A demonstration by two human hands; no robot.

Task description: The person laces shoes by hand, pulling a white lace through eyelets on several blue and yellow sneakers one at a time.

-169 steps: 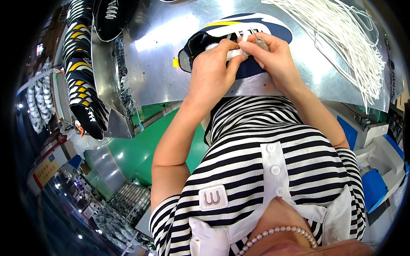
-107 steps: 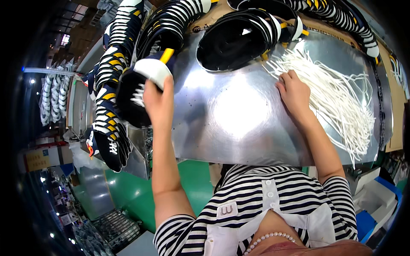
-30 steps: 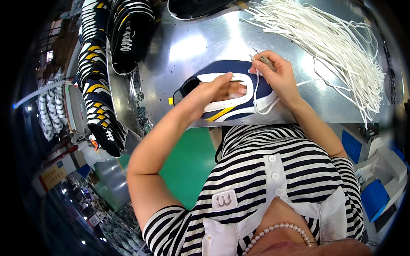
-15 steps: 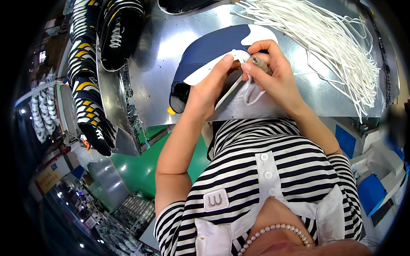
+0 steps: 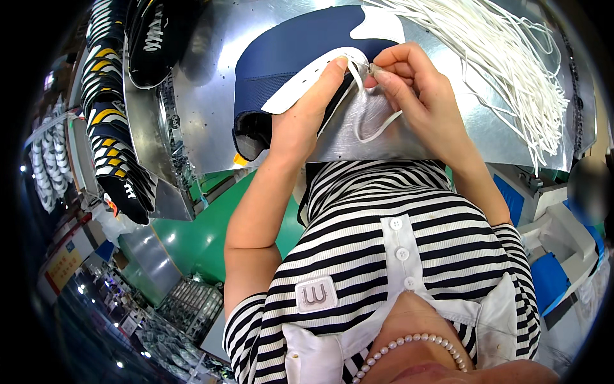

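Note:
A navy-blue shoe upper [image 5: 281, 54] with white eyelet strips and a black lining lies over the near part of the metal table. My left hand [image 5: 307, 105] is closed on the white eyelet strip, thumb on top. A white shoelace [image 5: 360, 125] hangs from the strip in a loose loop toward my right hand. Close beside the eyelets, my right hand [image 5: 412, 89] pinches with thumb and forefinger at the shoelace. A small greyish piece shows at the fingertips; the grey-handled tool seen earlier cannot be clearly made out.
A large bundle of white shoelaces [image 5: 492, 70] covers the table's right side. Along the left stands a long row of striped shoe uppers [image 5: 109, 128], with a black laced shoe [image 5: 150, 45] beside it. The metal table's [image 5: 211, 141] near edge runs close to my body.
The view has shifted slightly. My right hand has turned and drawn its fingertips together by the eyelets; the grey tool no longer shows plainly. The shoelace loop hangs wider.

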